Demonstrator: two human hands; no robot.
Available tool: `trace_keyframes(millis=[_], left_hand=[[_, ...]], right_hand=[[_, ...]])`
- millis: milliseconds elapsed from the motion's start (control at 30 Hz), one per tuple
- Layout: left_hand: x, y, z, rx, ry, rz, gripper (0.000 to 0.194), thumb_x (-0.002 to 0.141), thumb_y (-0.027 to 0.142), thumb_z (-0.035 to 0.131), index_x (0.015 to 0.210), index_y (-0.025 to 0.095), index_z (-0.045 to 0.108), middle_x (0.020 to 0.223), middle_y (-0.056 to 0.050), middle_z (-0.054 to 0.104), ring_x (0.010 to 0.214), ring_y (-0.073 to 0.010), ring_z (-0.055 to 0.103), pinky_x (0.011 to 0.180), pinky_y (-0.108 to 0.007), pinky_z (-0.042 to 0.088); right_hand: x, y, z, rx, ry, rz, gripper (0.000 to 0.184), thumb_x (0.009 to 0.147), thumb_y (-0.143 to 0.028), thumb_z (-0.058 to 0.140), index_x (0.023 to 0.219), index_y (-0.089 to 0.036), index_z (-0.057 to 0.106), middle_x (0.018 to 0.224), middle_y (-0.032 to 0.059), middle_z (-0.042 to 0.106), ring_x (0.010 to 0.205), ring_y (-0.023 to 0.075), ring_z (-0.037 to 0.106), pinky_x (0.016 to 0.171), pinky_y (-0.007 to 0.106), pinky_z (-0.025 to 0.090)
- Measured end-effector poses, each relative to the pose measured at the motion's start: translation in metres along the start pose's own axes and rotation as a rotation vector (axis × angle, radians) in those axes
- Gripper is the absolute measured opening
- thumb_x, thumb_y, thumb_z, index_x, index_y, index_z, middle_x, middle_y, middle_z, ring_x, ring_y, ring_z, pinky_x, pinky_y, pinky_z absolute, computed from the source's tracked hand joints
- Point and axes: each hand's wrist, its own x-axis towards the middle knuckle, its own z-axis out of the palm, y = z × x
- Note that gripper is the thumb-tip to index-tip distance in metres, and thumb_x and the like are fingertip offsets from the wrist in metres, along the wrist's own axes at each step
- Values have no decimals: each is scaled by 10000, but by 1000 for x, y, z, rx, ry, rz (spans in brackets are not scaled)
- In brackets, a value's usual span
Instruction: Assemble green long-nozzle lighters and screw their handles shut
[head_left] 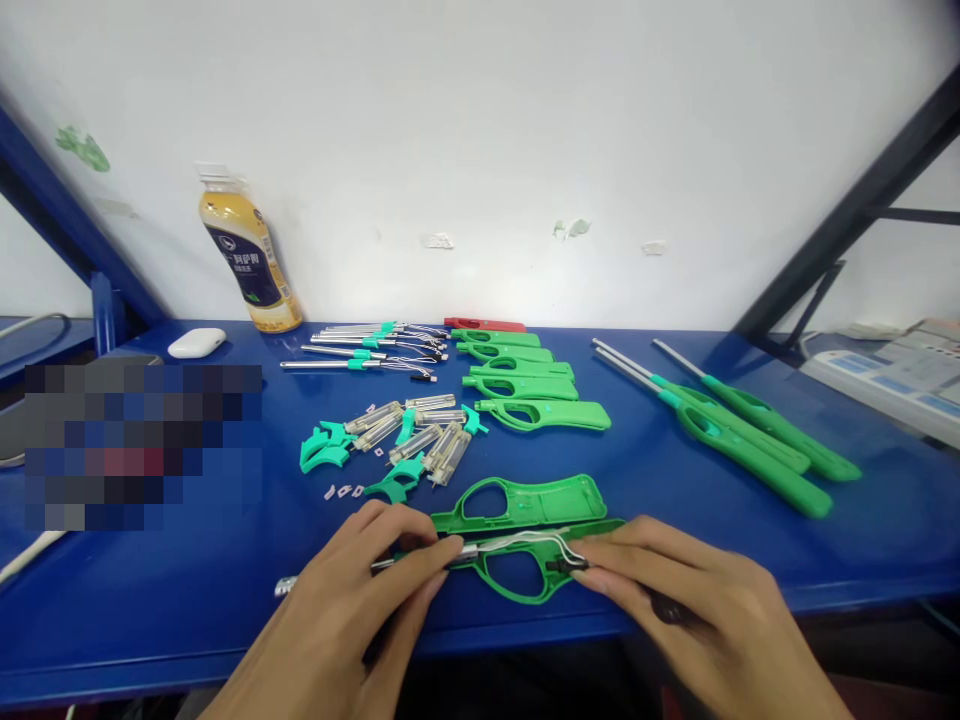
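My left hand [367, 580] pinches the metal lighter tube [470, 552], whose far tip [285, 586] sticks out left of the hand. White wires [517, 540] run from the tube to a small black igniter [568, 565]. My right hand [675, 590] has that igniter at its thumb and fingertips, over a green lighter half-shell [517, 592] with a trigger loop. A dark rounded object [667, 606] shows under the right fingers; its kind is unclear. Just behind lies another open green half-shell [555, 500], its hollow side up.
Several tubes with wires [352, 364], clear fuel tanks [427, 440], teal triggers [324, 447], green shells [547, 414] and a red shell [487, 325] lie behind. Long green lighters [750, 450] rest at right. A bottle [251, 260] and white case [197, 343] stand back left.
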Motion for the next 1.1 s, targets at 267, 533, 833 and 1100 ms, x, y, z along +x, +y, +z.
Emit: trace_keyframes(millis=[267, 533, 833, 1100], left_hand=[[-6, -2, 2, 23, -16, 35, 443, 1041, 40, 504, 1408, 249, 639, 1193, -63, 660, 1038, -153, 673, 897, -274, 609], [-7, -3, 5, 58, -16, 30, 394, 1057, 60, 502, 1383, 245, 623, 1181, -66, 645, 1004, -153, 669, 933, -311, 607], [-6, -1, 2, 96, -25, 33, 463, 1038, 59, 482, 1429, 269, 613, 1194, -72, 667, 991, -161, 695, 851, -271, 607], [-4, -1, 6, 161, 57, 69, 479, 972, -3, 467, 1330, 255, 654, 1134, -44, 733, 986, -188, 719, 895, -330, 624]], right_hand=[[-1, 0, -1, -5, -1, 3, 172, 1055, -275, 673, 1180, -317, 783, 1036, -30, 811, 837, 98, 808, 784, 123, 629], [-1, -1, 0, -30, 40, -3, 137, 1053, -299, 679, 1137, -316, 786, 1011, -41, 813, 822, 89, 806, 773, 117, 630], [3, -5, 0, -12, 32, 11, 156, 1049, -297, 672, 1120, -308, 810, 999, -27, 822, 800, 109, 813, 760, 140, 647], [3, -5, 1, -29, 47, 17, 153, 1055, -316, 664, 1101, -306, 810, 982, -32, 816, 776, 98, 806, 741, 129, 637]])
